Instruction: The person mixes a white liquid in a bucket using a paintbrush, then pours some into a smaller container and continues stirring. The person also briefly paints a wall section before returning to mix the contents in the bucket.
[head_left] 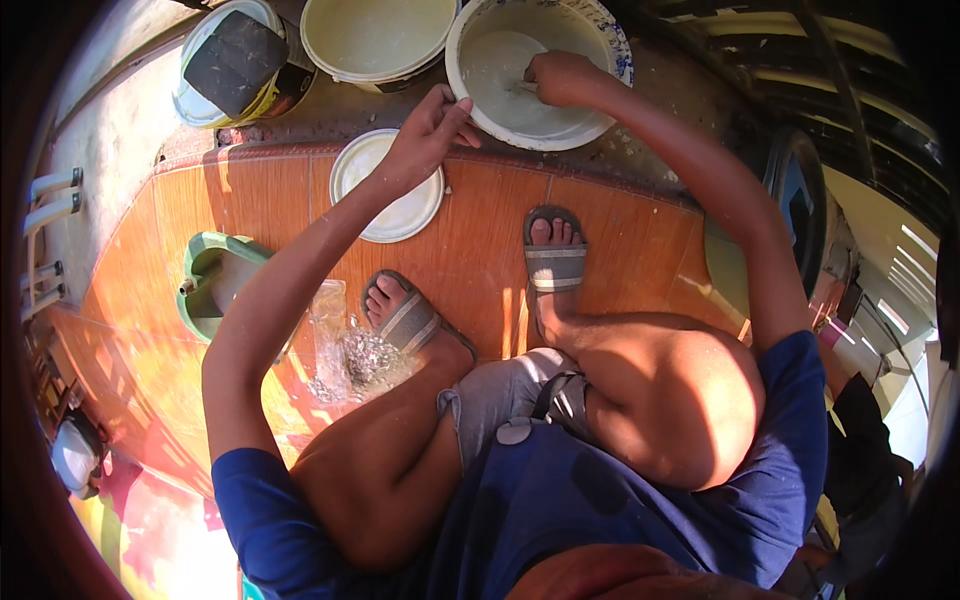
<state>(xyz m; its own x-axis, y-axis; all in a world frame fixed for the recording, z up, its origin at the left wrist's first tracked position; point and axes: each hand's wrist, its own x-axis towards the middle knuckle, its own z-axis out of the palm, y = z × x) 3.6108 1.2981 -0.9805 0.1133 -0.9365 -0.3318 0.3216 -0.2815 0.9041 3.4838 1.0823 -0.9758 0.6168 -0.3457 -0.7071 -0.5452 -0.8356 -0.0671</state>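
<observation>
Two hands (436,130) (565,80) at one basin (540,140); one lid (402,214); two sandals (555,268) (413,322)

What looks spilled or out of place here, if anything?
A glittering, silvery patch lies on the floor beside your left sandal, next to clear plastic. It looks scattered, possibly spilled, but I can't tell what it is. Dark blotches mark the white tub along its right rim.

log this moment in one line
left hand: at rim of round white blue-speckled bucket; right hand: inside it, holding something pale; nearby: round white lid, orange wood-look tiles
</observation>
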